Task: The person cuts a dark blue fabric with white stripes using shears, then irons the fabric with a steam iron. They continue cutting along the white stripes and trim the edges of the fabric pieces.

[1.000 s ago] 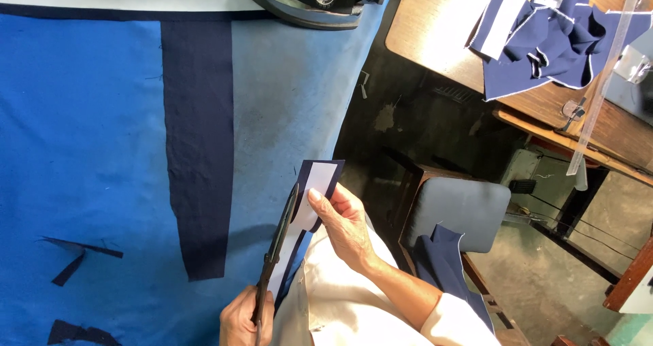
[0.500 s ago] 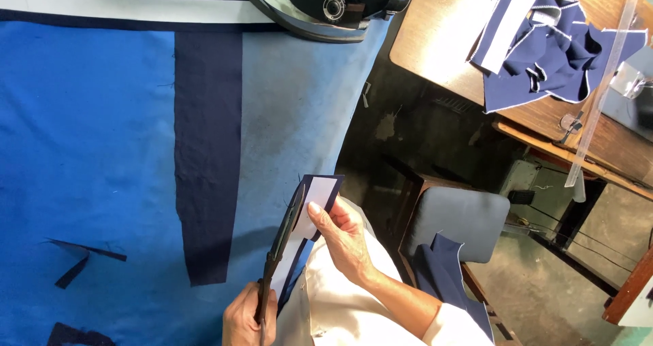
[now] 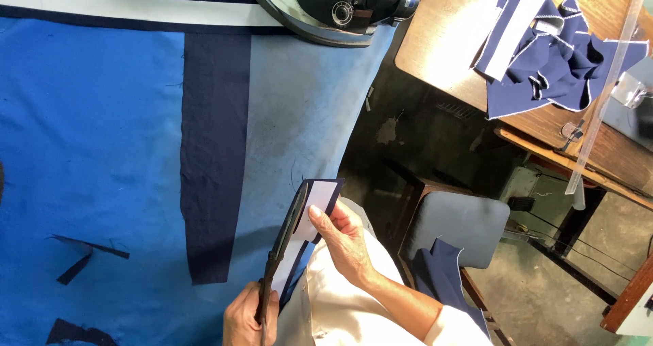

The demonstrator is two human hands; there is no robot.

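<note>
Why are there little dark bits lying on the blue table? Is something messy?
Those are navy fabric scraps, loose near the left edge of the blue cloth-covered table. They look like trimmings. The left hand holds scissors against a navy-and-white strip that the right hand steadies. Nothing looks spilled or broken.

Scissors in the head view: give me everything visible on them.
The scissors are dark, long-bladed and look like metal. They stand nearly upright in the picture, tips toward the top, along the left edge of a narrow navy fabric strip with white lining. The left hand grips the handles at the bottom edge, mostly hiding them. The right hand pinches the strip beside the blades. Whether the blades are parted is unclear. Behind them lies the blue table cover.
</note>
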